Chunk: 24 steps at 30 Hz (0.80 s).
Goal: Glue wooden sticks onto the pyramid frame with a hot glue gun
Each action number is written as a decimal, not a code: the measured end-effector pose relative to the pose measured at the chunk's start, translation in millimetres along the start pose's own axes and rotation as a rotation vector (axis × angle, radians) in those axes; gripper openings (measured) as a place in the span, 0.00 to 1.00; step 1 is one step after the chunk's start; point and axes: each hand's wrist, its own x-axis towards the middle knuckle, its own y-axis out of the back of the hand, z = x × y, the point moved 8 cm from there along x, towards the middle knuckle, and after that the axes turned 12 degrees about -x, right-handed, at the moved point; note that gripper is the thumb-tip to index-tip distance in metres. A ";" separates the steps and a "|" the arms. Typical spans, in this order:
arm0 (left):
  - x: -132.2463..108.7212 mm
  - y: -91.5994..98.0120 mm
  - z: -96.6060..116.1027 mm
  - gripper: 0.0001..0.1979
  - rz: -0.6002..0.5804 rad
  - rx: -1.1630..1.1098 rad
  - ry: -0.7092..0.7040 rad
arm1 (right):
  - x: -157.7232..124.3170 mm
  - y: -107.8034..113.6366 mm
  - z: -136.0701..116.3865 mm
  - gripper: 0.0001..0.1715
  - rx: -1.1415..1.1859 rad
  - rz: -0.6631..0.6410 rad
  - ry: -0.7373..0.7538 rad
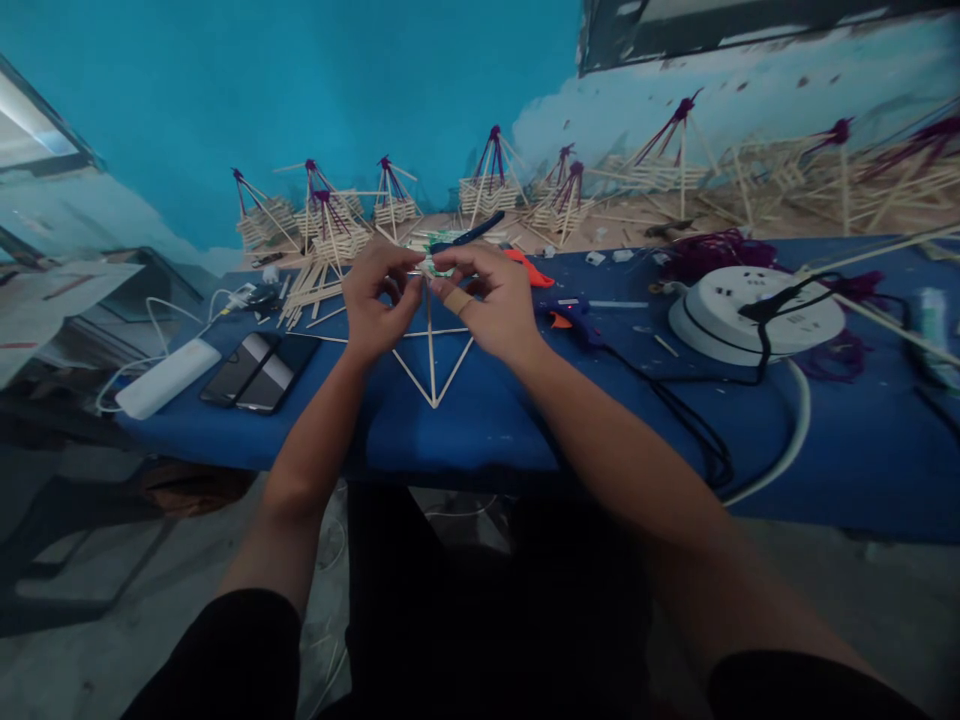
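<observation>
A kite-shaped frame of thin wooden sticks [432, 365] lies on the blue tabletop, its pointed corner towards me. At the frame's far end my left hand [381, 300] is closed in a pinch. My right hand [491, 300], with a tan band round one finger, pinches at the same spot from the other side. The fingertips almost meet there and hide the joint between them. Just behind them are a dark-handled tool [469, 235] and some green-and-white material, partly covered by the fingers. A glue gun [574, 322] rests to the right of my right hand.
Several stick structures with purple-tied tops [493, 180] line the back. Loose sticks [311, 290] lie left of my hands. Phones [259, 372] and a white power strip [169, 378] sit at left. A white cable reel [756, 312], black cords and purple string [720, 252] occupy the right.
</observation>
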 end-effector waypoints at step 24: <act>23.7 -0.1 -5.3 0.19 -0.196 0.065 -0.018 | -6.0 4.1 -13.7 0.11 -0.101 0.112 0.089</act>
